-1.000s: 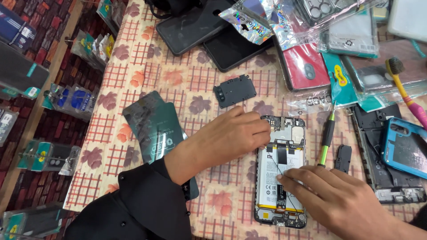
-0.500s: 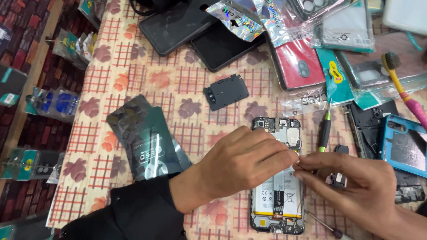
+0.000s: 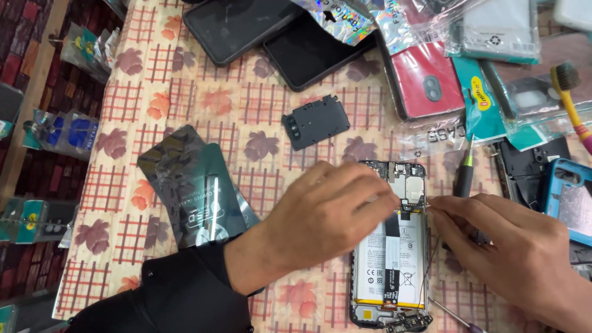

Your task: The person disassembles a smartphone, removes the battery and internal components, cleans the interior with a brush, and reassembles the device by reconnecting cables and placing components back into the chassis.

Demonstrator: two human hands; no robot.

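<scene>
An opened phone lies back-up on the checked tablecloth, showing its white battery and circuit board. My left hand, blurred, reaches in from the left, its fingertips down on the phone's upper part next to the board. Coming from the right, my right hand pinches the top end of a thin dark wire at the phone's right edge. The wire runs down along the battery's side. Both sets of fingertips almost meet above the battery.
A green-tipped screwdriver lies just right of the phone and a black cover plate above it. A dark back cover lies at left. Black phones, a red case, a blue case and a yellow toothbrush crowd the far side.
My right hand rose from the phone's lower end to its upper right edge and now pinches the wire. My left hand shifted right over the board. The view moved closer.
</scene>
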